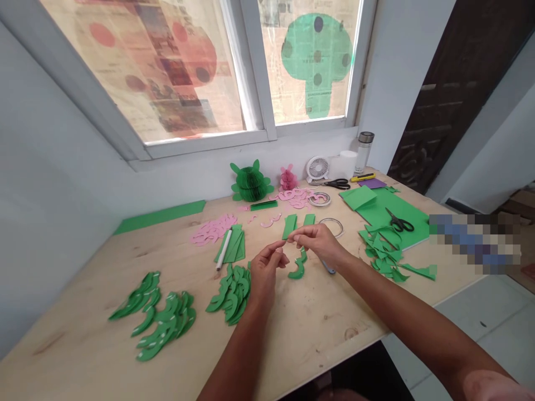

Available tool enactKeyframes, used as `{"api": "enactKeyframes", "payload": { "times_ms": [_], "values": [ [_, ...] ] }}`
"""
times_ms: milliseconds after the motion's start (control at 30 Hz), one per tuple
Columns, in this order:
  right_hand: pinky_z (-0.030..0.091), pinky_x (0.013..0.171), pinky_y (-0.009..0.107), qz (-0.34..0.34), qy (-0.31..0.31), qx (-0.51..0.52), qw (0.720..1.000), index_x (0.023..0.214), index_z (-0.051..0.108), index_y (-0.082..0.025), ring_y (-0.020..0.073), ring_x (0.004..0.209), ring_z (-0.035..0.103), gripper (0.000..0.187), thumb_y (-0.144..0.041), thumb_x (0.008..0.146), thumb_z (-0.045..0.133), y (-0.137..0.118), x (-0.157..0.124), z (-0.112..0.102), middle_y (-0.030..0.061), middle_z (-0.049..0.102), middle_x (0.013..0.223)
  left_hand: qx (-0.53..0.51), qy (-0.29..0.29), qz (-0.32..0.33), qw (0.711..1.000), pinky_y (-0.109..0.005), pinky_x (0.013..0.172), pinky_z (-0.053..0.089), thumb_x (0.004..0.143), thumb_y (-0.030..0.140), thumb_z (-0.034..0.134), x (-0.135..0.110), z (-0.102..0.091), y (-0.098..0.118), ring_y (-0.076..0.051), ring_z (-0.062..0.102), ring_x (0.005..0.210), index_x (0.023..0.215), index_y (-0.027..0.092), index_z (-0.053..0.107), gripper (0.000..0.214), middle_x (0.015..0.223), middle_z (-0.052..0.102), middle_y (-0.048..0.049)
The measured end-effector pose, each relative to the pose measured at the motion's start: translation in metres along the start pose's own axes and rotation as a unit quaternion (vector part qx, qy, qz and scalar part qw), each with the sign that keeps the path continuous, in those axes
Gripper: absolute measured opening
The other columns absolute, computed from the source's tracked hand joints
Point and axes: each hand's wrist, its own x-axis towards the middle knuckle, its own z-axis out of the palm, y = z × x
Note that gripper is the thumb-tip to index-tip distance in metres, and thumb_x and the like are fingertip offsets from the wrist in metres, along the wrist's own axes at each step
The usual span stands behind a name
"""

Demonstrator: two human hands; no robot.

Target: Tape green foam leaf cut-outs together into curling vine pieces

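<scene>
My left hand (267, 270) and my right hand (320, 244) meet above the middle of the table, fingertips nearly touching. Both are closed in a pinch; whatever lies between the fingers is too small to make out. Just below them a curved green paper strip (296, 273) with pale marks lies on the wood. Beside my left wrist sits a pile of curved green paper pieces (232, 295). Two folded green paper rectangles (290, 225) lie behind the fingers. Partly under my right hand is a blue-grey tool (329, 268), its kind hidden.
More curved green pieces (167, 323) lie at left, near pink cutouts (215, 228) and a white pen (224, 249). Tape rolls (320, 199), black scissors (399, 221), green scraps (380, 250), a small fan (317, 168) and a glass bottle (364, 153) stand or lie behind and right.
</scene>
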Motion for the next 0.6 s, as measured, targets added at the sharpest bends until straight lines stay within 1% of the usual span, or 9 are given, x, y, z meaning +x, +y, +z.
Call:
{"api": "enactKeyframes", "payload": {
  "times_ms": [67, 133, 233, 300, 367, 433, 500, 533, 600],
  "values": [
    [0.04, 0.054, 0.023, -0.005, -0.002, 0.011, 1.0, 0.071, 0.072, -0.016, 0.0102, 0.058, 0.052, 0.016, -0.03, 0.067, 0.065, -0.006, -0.007, 0.002, 0.0024, 0.066, 0.068, -0.001, 0.002, 0.001, 1.0, -0.023, 0.052, 0.039, 0.066, 0.032, 0.064, 0.0, 0.0, 0.0, -0.01, 0.049, 0.051, 0.091, 0.015, 0.069, 0.031, 0.055, 0.058, 0.0006],
    [0.042, 0.057, 0.024, -0.014, -0.012, 0.03, 0.999, 0.073, 0.072, -0.017, 0.0108, 0.06, 0.053, 0.017, -0.031, 0.066, 0.068, -0.013, -0.02, 0.004, 0.0023, 0.066, 0.068, -0.002, 0.002, 0.0, 1.0, -0.023, 0.053, 0.039, 0.066, 0.032, 0.064, 0.0, 0.0, -0.001, -0.01, 0.049, 0.051, 0.092, 0.015, 0.069, 0.032, 0.056, 0.059, 0.0006],
    [0.045, 0.062, 0.026, -0.009, -0.013, 0.061, 0.998, 0.074, 0.072, -0.018, 0.0132, 0.066, 0.057, 0.017, -0.033, 0.065, 0.071, -0.02, -0.052, 0.004, 0.0026, 0.067, 0.071, -0.001, -0.004, -0.003, 1.0, -0.023, 0.054, 0.04, 0.066, 0.031, 0.064, -0.002, 0.0, 0.0, -0.01, 0.05, 0.052, 0.093, 0.015, 0.068, 0.032, 0.056, 0.059, 0.0006],
    [0.044, 0.06, 0.026, -0.003, -0.016, 0.041, 0.999, 0.07, 0.07, -0.017, 0.0133, 0.064, 0.056, 0.016, -0.033, 0.066, 0.072, -0.02, -0.08, 0.001, 0.0029, 0.065, 0.069, 0.0, -0.006, -0.003, 1.0, -0.023, 0.054, 0.04, 0.067, 0.03, 0.064, -0.004, 0.001, 0.002, -0.01, 0.05, 0.053, 0.094, 0.015, 0.068, 0.031, 0.057, 0.059, 0.0008],
    [0.043, 0.059, 0.027, -0.001, -0.029, 0.019, 0.999, 0.068, 0.069, -0.018, 0.0135, 0.062, 0.055, 0.015, -0.032, 0.068, 0.071, -0.015, -0.111, -0.004, 0.003, 0.063, 0.066, -0.001, -0.006, 0.001, 1.0, -0.022, 0.055, 0.04, 0.068, 0.029, 0.064, -0.007, 0.002, 0.004, -0.009, 0.05, 0.055, 0.094, 0.015, 0.068, 0.029, 0.058, 0.059, 0.0012],
    [0.043, 0.059, 0.028, 0.015, -0.049, 0.015, 0.999, 0.065, 0.067, -0.018, 0.0148, 0.062, 0.055, 0.016, -0.033, 0.07, 0.069, -0.007, -0.143, -0.011, 0.004, 0.063, 0.065, -0.001, -0.008, 0.005, 1.0, -0.022, 0.056, 0.04, 0.068, 0.028, 0.063, -0.009, 0.004, 0.005, -0.009, 0.05, 0.056, 0.092, 0.015, 0.068, 0.027, 0.058, 0.058, 0.0013],
    [0.042, 0.057, 0.028, 0.043, -0.049, 0.005, 0.998, 0.064, 0.065, -0.019, 0.0151, 0.06, 0.054, 0.018, -0.035, 0.071, 0.068, 0.004, -0.175, -0.02, 0.0045, 0.062, 0.064, 0.002, -0.008, 0.0, 1.0, -0.022, 0.055, 0.04, 0.067, 0.028, 0.063, -0.009, 0.006, 0.005, -0.009, 0.049, 0.054, 0.09, 0.015, 0.068, 0.027, 0.056, 0.058, 0.0014],
    [0.042, 0.056, 0.028, 0.058, -0.032, 0.004, 0.998, 0.062, 0.064, -0.019, 0.0152, 0.059, 0.053, 0.02, -0.037, 0.071, 0.068, 0.009, -0.19, -0.024, 0.0043, 0.061, 0.062, 0.005, -0.004, -0.004, 1.0, -0.022, 0.054, 0.039, 0.066, 0.027, 0.063, -0.009, 0.006, 0.005, -0.009, 0.049, 0.053, 0.089, 0.015, 0.068, 0.027, 0.055, 0.057, 0.0017],
    [0.04, 0.056, 0.028, 0.11, 0.013, 0.0, 0.994, 0.061, 0.063, -0.02, 0.0152, 0.059, 0.052, 0.024, -0.04, 0.073, 0.065, 0.022, -0.217, -0.035, 0.0049, 0.061, 0.063, 0.009, 0.003, -0.008, 1.0, -0.022, 0.053, 0.039, 0.065, 0.027, 0.062, -0.007, 0.007, 0.003, -0.009, 0.05, 0.052, 0.088, 0.015, 0.067, 0.027, 0.055, 0.057, 0.0015]
  ]
}}
